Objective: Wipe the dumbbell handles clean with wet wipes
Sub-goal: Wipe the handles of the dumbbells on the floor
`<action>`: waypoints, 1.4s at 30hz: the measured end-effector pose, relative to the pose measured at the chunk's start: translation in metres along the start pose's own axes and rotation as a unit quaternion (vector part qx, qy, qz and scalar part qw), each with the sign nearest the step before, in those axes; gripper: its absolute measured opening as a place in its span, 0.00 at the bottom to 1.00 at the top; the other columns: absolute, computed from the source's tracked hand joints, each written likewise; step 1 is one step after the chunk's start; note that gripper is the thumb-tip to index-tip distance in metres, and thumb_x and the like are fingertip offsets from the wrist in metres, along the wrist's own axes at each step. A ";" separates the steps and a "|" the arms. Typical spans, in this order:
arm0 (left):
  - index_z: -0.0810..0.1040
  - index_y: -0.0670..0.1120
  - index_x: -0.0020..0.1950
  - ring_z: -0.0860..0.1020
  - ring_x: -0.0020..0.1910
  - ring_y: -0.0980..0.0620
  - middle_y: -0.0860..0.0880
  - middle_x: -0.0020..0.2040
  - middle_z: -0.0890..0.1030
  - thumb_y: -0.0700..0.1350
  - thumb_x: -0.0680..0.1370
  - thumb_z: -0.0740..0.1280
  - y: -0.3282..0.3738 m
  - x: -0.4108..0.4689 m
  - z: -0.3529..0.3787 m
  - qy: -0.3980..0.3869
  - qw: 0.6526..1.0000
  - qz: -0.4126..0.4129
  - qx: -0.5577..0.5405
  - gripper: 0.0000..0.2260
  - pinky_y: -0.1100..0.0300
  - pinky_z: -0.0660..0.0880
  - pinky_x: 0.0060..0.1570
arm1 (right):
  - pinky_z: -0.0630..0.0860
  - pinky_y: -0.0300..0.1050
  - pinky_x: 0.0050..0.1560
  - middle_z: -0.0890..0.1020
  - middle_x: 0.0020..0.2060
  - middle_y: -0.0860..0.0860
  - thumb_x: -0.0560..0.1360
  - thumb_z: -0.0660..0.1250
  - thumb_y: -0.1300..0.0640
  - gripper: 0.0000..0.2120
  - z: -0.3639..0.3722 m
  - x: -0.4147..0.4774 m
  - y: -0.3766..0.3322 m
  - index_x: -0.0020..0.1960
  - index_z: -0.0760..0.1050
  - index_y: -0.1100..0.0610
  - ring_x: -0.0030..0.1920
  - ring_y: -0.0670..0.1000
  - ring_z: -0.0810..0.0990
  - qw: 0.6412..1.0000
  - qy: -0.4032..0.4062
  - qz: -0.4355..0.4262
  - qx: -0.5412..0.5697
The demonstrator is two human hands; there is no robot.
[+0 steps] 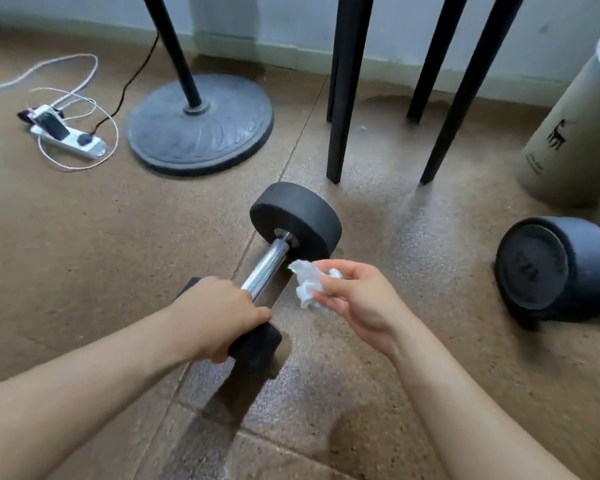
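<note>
nearby, table legs [340, 98] stand beyond the dumbbell [295, 216] the left hand [219, 313] grips; right hand [357, 299] pinches wipe [307, 282].

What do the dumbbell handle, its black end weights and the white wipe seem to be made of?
Handle: metal, likely chromed steel; shiny, with bright reflections and fine knurling.
End weights: matte black, probably rubber or rubber-coated; no glare, rounded edges; the left hand grips the near one.
Wipe: thin white nonwoven or paper-like sheet; it crumples into soft folds in the right hand.

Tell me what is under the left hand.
The left hand grips the dumbbell's near black head, covering its top. Where the chrome handle joins that head is hidden.
</note>
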State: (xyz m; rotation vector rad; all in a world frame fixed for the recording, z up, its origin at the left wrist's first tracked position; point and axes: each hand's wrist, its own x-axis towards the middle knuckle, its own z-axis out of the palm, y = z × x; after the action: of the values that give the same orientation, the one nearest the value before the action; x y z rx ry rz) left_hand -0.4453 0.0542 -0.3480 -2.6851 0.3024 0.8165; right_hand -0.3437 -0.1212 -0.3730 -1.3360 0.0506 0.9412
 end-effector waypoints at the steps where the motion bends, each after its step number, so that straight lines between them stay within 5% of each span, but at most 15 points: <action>1: 0.67 0.54 0.63 0.79 0.50 0.42 0.49 0.52 0.79 0.45 0.71 0.69 0.005 0.001 -0.005 -0.001 1.000 0.005 0.011 0.22 0.53 0.70 0.39 | 0.80 0.44 0.54 0.81 0.49 0.59 0.76 0.62 0.73 0.13 -0.003 -0.002 0.000 0.48 0.80 0.59 0.49 0.55 0.82 1.000 0.001 -0.014 -0.017; 6: 0.72 0.45 0.62 0.80 0.47 0.41 0.44 0.50 0.80 0.39 0.74 0.65 0.043 0.014 -0.007 0.040 0.997 0.062 0.033 0.17 0.53 0.71 0.39 | 0.76 0.37 0.34 0.81 0.38 0.54 0.72 0.67 0.72 0.12 -0.032 -0.012 -0.006 0.48 0.81 0.57 0.35 0.47 0.78 0.989 0.101 -0.106 -0.035; 9: 0.76 0.46 0.54 0.79 0.37 0.44 0.46 0.41 0.80 0.48 0.68 0.73 0.057 0.018 -0.001 0.095 0.989 0.107 0.044 0.17 0.54 0.71 0.35 | 0.70 0.36 0.32 0.80 0.32 0.49 0.72 0.71 0.67 0.09 -0.039 -0.004 0.001 0.43 0.82 0.54 0.31 0.44 0.73 0.978 0.139 -0.140 -0.070; 11: 0.75 0.49 0.56 0.79 0.43 0.45 0.48 0.46 0.80 0.58 0.65 0.74 0.061 0.021 0.011 0.126 0.985 0.121 -0.018 0.24 0.53 0.73 0.43 | 0.72 0.36 0.35 0.80 0.33 0.46 0.71 0.72 0.64 0.07 -0.034 0.010 0.011 0.40 0.82 0.52 0.33 0.43 0.75 0.963 0.166 -0.166 -0.136; 15: 0.71 0.57 0.64 0.76 0.61 0.46 0.52 0.62 0.78 0.69 0.66 0.62 0.051 0.006 0.020 0.212 0.960 -0.040 -0.179 0.30 0.50 0.68 0.65 | 0.74 0.31 0.47 0.85 0.41 0.45 0.73 0.72 0.61 0.05 -0.014 0.034 0.044 0.46 0.84 0.54 0.43 0.42 0.79 0.897 0.207 -0.252 -0.299; 17: 0.60 0.56 0.75 0.59 0.76 0.45 0.50 0.76 0.61 0.74 0.62 0.56 0.046 -0.005 0.025 0.140 0.924 -0.182 -0.305 0.44 0.50 0.57 0.74 | 0.77 0.41 0.52 0.85 0.45 0.50 0.73 0.70 0.64 0.07 -0.007 0.046 0.058 0.49 0.84 0.58 0.45 0.47 0.81 0.849 0.211 -0.329 -0.355; 19: 0.51 0.56 0.77 0.49 0.78 0.51 0.50 0.79 0.51 0.78 0.57 0.53 0.052 -0.010 0.035 0.110 0.879 -0.239 -0.398 0.52 0.57 0.50 0.75 | 0.75 0.45 0.51 0.84 0.44 0.52 0.72 0.69 0.67 0.08 0.000 0.061 0.067 0.49 0.83 0.60 0.43 0.54 0.80 0.779 0.204 -0.416 -0.422; 22: 0.50 0.57 0.76 0.49 0.78 0.50 0.49 0.79 0.49 0.78 0.56 0.52 0.063 -0.006 0.040 0.128 0.875 -0.252 -0.392 0.52 0.55 0.53 0.75 | 0.71 0.42 0.48 0.85 0.42 0.52 0.68 0.68 0.69 0.10 0.000 0.085 0.067 0.46 0.83 0.60 0.40 0.59 0.78 0.722 0.210 -0.447 -0.484; 24: 0.50 0.56 0.76 0.49 0.78 0.48 0.49 0.78 0.49 0.78 0.56 0.51 0.067 -0.005 0.041 0.121 0.884 -0.262 -0.368 0.52 0.54 0.54 0.75 | 0.72 0.41 0.46 0.85 0.40 0.49 0.67 0.63 0.66 0.12 -0.003 0.081 0.072 0.44 0.84 0.58 0.39 0.56 0.77 0.734 0.160 -0.437 -0.494; 26: 0.48 0.56 0.76 0.48 0.78 0.48 0.48 0.79 0.46 0.78 0.58 0.54 0.071 -0.004 0.039 0.117 0.886 -0.268 -0.359 0.51 0.53 0.54 0.75 | 0.75 0.43 0.43 0.85 0.39 0.48 0.65 0.64 0.66 0.13 -0.006 0.060 0.080 0.42 0.85 0.57 0.39 0.54 0.77 0.752 0.008 -0.430 -0.500; 29: 0.44 0.56 0.77 0.45 0.78 0.48 0.49 0.79 0.42 0.77 0.63 0.58 0.074 -0.005 0.033 0.099 0.894 -0.267 -0.346 0.49 0.54 0.51 0.76 | 0.75 0.40 0.42 0.85 0.40 0.46 0.62 0.68 0.69 0.14 -0.011 0.054 0.065 0.42 0.85 0.55 0.38 0.53 0.78 0.711 -0.129 -0.426 -0.545; 33: 0.44 0.54 0.78 0.48 0.78 0.44 0.45 0.79 0.46 0.79 0.58 0.45 0.079 -0.007 0.032 0.106 0.903 -0.265 -0.322 0.53 0.50 0.54 0.75 | 0.70 0.39 0.42 0.85 0.37 0.48 0.65 0.68 0.67 0.10 -0.016 0.083 0.047 0.40 0.84 0.56 0.36 0.53 0.76 0.717 0.049 -0.412 -0.560; 36: 0.51 0.51 0.79 0.55 0.77 0.40 0.40 0.79 0.52 0.78 0.60 0.47 0.084 -0.007 0.030 0.105 0.904 -0.267 -0.316 0.53 0.47 0.61 0.73 | 0.76 0.44 0.42 0.85 0.39 0.47 0.71 0.63 0.57 0.10 -0.010 0.050 0.069 0.44 0.84 0.52 0.39 0.51 0.76 0.707 -0.155 -0.358 -0.590; 38: 0.60 0.48 0.77 0.64 0.73 0.37 0.37 0.76 0.61 0.77 0.61 0.50 0.089 -0.006 0.030 0.109 0.909 -0.263 -0.305 0.51 0.44 0.69 0.67 | 0.76 0.43 0.42 0.85 0.40 0.47 0.71 0.63 0.55 0.12 -0.014 0.051 0.059 0.47 0.84 0.50 0.40 0.52 0.78 0.691 -0.187 -0.339 -0.611; 42: 0.70 0.43 0.70 0.74 0.64 0.33 0.34 0.68 0.73 0.75 0.62 0.54 0.098 -0.003 0.032 0.134 0.911 -0.260 -0.289 0.48 0.41 0.76 0.56 | 0.70 0.42 0.40 0.85 0.36 0.50 0.62 0.71 0.67 0.11 -0.022 0.081 0.041 0.40 0.84 0.54 0.34 0.55 0.80 0.686 0.030 -0.395 -0.610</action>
State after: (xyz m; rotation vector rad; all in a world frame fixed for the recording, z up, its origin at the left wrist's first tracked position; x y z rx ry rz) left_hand -0.4921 -0.0251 -0.3949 -3.1764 -0.6873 0.4073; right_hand -0.3057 -0.0976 -0.4556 -2.2829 -1.2277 0.0378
